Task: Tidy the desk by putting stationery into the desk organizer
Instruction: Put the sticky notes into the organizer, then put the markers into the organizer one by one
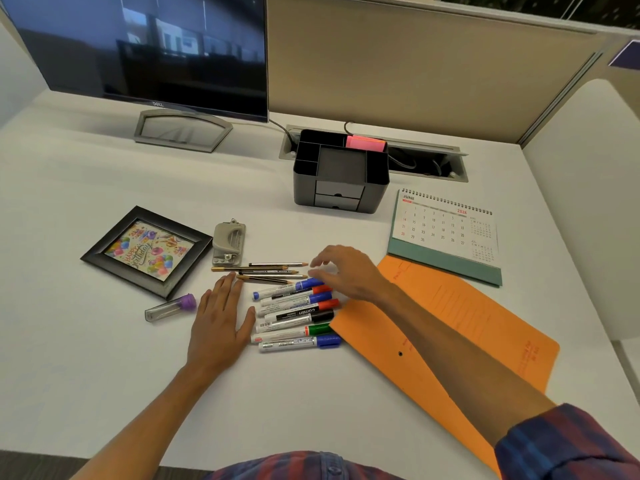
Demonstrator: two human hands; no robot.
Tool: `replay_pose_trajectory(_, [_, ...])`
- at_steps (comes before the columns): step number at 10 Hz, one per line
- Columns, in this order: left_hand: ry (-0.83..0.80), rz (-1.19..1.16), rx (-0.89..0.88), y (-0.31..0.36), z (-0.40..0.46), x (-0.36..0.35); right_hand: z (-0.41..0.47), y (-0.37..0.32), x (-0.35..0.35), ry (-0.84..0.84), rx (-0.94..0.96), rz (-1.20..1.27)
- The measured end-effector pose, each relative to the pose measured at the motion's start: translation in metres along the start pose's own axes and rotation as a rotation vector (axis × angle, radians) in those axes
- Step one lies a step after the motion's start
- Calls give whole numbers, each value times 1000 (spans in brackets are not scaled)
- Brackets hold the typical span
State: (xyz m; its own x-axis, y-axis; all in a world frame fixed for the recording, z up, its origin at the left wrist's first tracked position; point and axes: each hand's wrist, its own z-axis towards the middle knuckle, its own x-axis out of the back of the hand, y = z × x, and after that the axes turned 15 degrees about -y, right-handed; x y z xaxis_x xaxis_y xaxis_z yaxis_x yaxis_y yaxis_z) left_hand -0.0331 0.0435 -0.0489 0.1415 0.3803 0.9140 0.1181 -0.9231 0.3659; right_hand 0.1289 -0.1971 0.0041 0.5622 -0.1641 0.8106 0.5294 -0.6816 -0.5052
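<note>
The cap ends of the upper markers (298, 313) are hidden under the right hand (346, 271), whose fingers are loosely spread and hold nothing. The left hand (221, 317) is laid flat on the tabletop (104, 375), fingers together, touching the markers' left ends. "camlin" is read on the black marker. The pencils (266, 271) are seen just beyond both hands, the desk organizer (341, 174) farther beyond. "JUNE 2026" is printed on the calendar (446, 233), "DELL" on the monitor (138, 46).

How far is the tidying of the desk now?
Barely begun. The desk organizer holds only pink sticky notes. Nothing is in hand: the right hand hovers open over the markers, and the left hand lies flat beside them. Markers, pencils and lead tube remain on the desk.
</note>
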Motion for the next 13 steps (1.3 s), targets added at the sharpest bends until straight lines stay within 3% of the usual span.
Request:
replay_pose_trajectory(3, [3,-1,3,0,0,0,-8,-2,-16,-84,9,52])
replay_pose_trajectory(7, [12,2,0,-1,0,-1,-6,-2,-13,-112,12,407])
replay_pose_trajectory(11, [12,-3,-4,-1,0,-1,-6,-4,-11,-118,-45,363])
replay_pose_trajectory(13, [16,1,-4,0,0,-1,-14,-4,18,64,13,593])
